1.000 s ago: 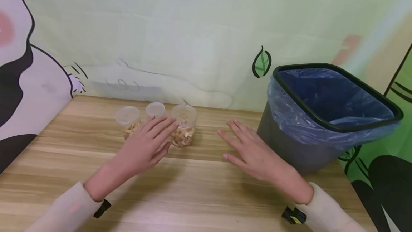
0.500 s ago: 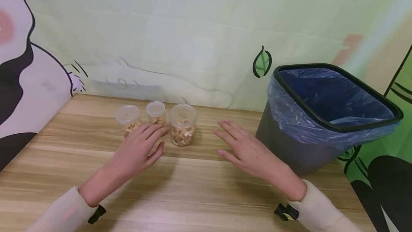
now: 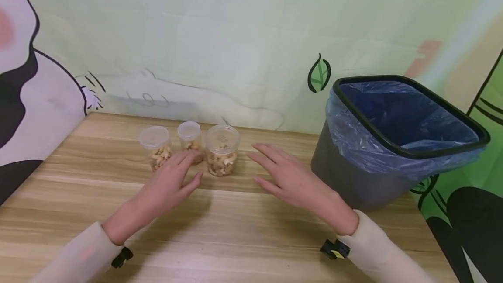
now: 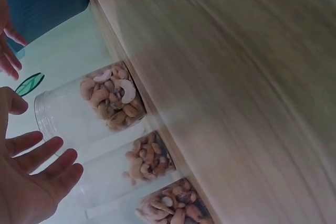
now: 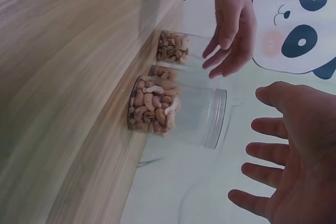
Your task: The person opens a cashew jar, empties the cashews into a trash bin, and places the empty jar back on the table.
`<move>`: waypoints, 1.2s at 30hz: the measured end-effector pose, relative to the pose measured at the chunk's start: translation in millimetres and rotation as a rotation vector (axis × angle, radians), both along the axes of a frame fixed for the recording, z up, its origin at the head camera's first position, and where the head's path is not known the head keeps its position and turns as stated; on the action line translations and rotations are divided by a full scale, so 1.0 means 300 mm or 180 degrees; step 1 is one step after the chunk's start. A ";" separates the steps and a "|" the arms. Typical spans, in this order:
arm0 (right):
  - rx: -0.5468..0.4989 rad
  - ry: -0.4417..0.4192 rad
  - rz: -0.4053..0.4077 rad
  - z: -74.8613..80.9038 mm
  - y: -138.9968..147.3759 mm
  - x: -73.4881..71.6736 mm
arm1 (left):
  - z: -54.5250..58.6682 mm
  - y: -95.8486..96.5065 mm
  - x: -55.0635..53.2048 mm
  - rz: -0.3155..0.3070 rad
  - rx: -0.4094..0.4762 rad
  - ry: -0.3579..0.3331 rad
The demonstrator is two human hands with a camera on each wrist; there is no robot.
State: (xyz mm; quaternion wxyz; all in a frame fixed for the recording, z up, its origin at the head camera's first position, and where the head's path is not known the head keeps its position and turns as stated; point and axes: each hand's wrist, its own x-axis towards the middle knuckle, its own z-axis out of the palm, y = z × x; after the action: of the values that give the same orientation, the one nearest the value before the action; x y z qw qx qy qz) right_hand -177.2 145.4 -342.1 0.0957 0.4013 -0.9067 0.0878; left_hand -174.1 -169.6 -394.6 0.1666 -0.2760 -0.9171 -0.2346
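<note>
Three clear lidded jars with cashews in them stand upright on the wooden table. The largest jar [image 3: 222,152] is on the right, the smallest jar [image 3: 190,135] in the middle and a medium jar [image 3: 155,143] on the left. My left hand [image 3: 167,182] hovers in front of the left and middle jars, fingers relaxed, hiding part of both. To the right of the largest jar, my right hand [image 3: 296,180] reaches in with spread fingers, apart from it. Both wrist views show the cashews [image 5: 152,106] filling the lower part of the jars, and each hand [image 4: 37,166] holding nothing.
A grey bin [image 3: 353,174] lined with a blue plastic bag [image 3: 365,156] stands at the right, close to my right hand. Behind the table [image 3: 235,239] hangs a printed backdrop [image 3: 243,47] with leaves and a panda.
My right hand has moved left toward the largest jar. My left hand has drawn back and left from in front of it, uncovering more of the smallest jar.
</note>
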 end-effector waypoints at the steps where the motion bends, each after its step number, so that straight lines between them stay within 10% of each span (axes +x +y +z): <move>1: -0.0004 0.0009 0.0002 0.002 -0.006 -0.003 | -0.002 0.000 -0.003 0.0016 0.0046 -0.0063; 20: -0.0127 -0.0130 -0.0095 0.030 -0.115 -0.057 | -0.031 0.043 -0.070 0.0195 0.0940 -0.1308; 36: -0.0259 -0.0407 -0.0221 0.038 -0.169 -0.119 | -0.049 0.057 -0.160 0.0008 0.1349 -0.1618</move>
State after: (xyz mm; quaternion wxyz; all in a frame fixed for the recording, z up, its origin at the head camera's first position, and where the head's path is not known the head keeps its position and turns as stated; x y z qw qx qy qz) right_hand -212.9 94.8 -330.8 0.0569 0.3590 -0.9200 0.1467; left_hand -222.1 -152.5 -409.5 -0.0136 -0.1666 -0.8604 -0.4814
